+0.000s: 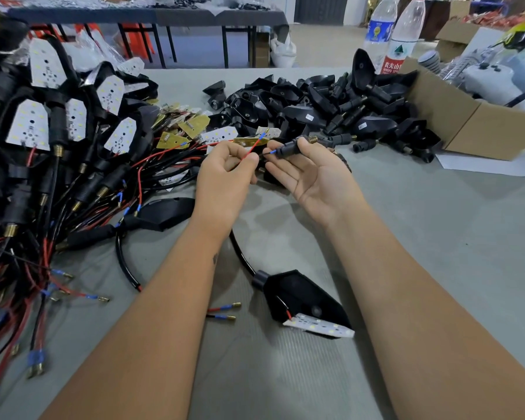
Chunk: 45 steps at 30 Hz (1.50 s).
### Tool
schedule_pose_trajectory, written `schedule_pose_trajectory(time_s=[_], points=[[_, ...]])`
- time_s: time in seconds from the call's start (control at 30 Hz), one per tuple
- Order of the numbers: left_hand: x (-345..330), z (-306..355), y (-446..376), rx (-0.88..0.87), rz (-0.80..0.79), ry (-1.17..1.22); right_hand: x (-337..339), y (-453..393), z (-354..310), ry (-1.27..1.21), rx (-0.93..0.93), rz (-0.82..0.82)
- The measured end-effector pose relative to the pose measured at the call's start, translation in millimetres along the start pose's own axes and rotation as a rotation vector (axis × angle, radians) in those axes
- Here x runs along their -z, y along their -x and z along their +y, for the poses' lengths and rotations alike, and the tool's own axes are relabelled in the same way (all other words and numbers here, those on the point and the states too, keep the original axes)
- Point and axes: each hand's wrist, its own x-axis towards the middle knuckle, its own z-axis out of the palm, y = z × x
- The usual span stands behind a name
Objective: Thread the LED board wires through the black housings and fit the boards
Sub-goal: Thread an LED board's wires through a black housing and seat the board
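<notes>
Wires feel limp and light: my left hand (225, 171) pinches the red wire (250, 151) near its tip; right hand (309, 174) fingers clamp the rigid black housing (288, 147).

We see two bare forearms, no sleeves, gloves, rings or watch in view. Left hand (225, 180) and right hand (312, 174) uncovered. Small dark mark on the left forearm, at 6 o'clock from the wrist.
</notes>
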Motion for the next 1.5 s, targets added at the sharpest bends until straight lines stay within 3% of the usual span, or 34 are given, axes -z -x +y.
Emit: schedule_pose_trajectory(time_s=[0.2, 0.37, 0.57, 0.8, 1.1, 1.33, 1.5], points=[[-0.2, -0.8, 0.6, 0.014, -0.062, -0.034, 3.8, 4.3, -2.0, -0.052, 0.028, 0.078], [-1.7, 0.8, 0.0, 0.037, -0.051, -0.028, 1.2, 5.8, 4.3, 0.293, 0.03, 0.054], [-0.3, -0.5, -0.2, 0.121, 0.057, 0.05, -3.3, 7.0, 12.2, 0.392, 0.068, -0.002], [-0.4, 0.0, 2.2, 0.044, 0.001, -0.019, -3.4, 7.9, 9.8, 0.325, 0.091, 0.032], [-3.3, 1.1, 2.5, 0.144, 0.056, 0.047, -3.9, 5.5, 9.0, 0.172, 0.144, 0.138], [-5.6, 0.9, 3.5, 0.138, 0.073, 0.053, -7.9, 5.6, 14.7, 0.319, 0.15, 0.022], [-6.0, 1.0, 4.9, 0.116, 0.021, 0.083, -7.0, 4.7, 16.6, 0.372, 0.203, 0.121]])
